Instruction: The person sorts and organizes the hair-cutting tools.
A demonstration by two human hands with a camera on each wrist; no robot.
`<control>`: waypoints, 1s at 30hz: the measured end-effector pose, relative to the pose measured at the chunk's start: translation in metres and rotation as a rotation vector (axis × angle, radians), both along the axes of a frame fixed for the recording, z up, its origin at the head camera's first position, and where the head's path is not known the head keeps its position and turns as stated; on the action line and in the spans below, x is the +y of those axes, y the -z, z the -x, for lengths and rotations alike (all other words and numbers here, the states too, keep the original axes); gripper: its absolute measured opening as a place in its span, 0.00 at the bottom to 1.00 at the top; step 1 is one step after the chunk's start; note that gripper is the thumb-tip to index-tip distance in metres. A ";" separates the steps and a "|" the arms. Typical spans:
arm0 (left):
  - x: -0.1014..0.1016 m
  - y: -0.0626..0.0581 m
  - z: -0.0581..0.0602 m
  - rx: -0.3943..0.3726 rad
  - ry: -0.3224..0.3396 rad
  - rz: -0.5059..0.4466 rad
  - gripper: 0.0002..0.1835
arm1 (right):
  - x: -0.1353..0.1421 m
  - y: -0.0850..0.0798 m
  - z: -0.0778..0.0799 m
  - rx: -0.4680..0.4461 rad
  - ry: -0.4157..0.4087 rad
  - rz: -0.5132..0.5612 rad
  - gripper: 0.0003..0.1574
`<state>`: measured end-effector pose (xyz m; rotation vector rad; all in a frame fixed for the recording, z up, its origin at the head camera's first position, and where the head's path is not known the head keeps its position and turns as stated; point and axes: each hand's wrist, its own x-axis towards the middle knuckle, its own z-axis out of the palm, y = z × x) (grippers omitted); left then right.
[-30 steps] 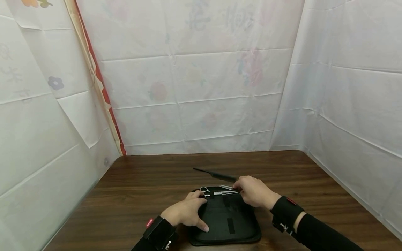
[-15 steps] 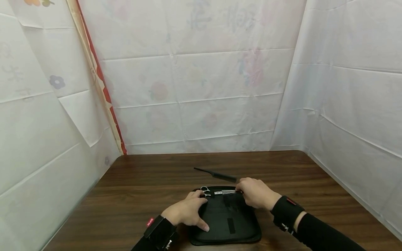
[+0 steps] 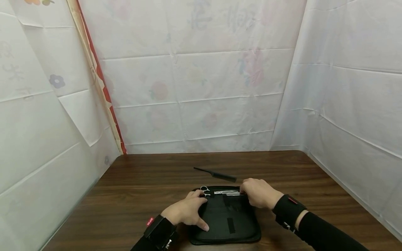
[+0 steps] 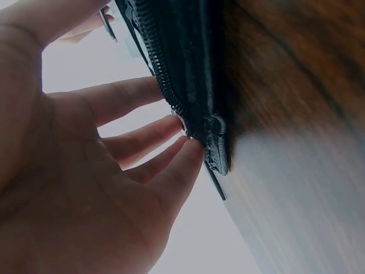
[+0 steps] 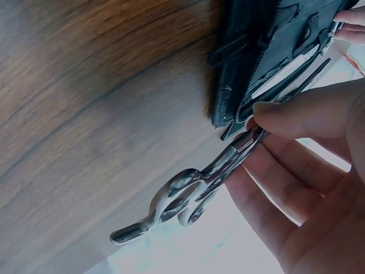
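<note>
While pinching gleaming, loop-handled scissors with the right hand at the far right corner of a smooth black zippered case, rested the loosely spread left hand on its left edge. Had the case flat on streaky brown tabletop, thin-tailed comb just beyond, creased white sheeting around.

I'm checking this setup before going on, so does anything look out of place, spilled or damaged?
Only the black comb might: it lies at a slant on the wooden table, just beyond the black case, while metal scissors lie on that case and the right hand holds a second pair at its edge. No spill or damage shows.
</note>
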<state>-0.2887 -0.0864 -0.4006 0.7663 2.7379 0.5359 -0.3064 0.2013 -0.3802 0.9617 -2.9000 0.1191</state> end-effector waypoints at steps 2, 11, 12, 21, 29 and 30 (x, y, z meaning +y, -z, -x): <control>0.000 0.000 0.000 0.001 0.002 -0.001 0.46 | 0.002 0.000 0.000 0.000 0.006 -0.001 0.17; 0.001 -0.002 -0.001 -0.017 -0.018 0.004 0.47 | 0.006 0.003 0.002 -0.017 0.005 -0.010 0.15; 0.001 -0.003 -0.001 -0.021 -0.023 0.004 0.47 | 0.006 0.003 0.002 -0.019 0.003 -0.009 0.15; 0.002 -0.003 -0.001 -0.029 -0.019 0.010 0.47 | 0.004 0.006 0.004 -0.058 0.021 -0.014 0.17; 0.001 -0.003 -0.001 -0.032 -0.028 0.010 0.47 | 0.002 0.008 0.004 -0.067 0.032 -0.019 0.17; 0.001 -0.003 -0.001 -0.033 -0.029 0.010 0.47 | 0.002 0.008 0.004 -0.068 0.029 -0.018 0.17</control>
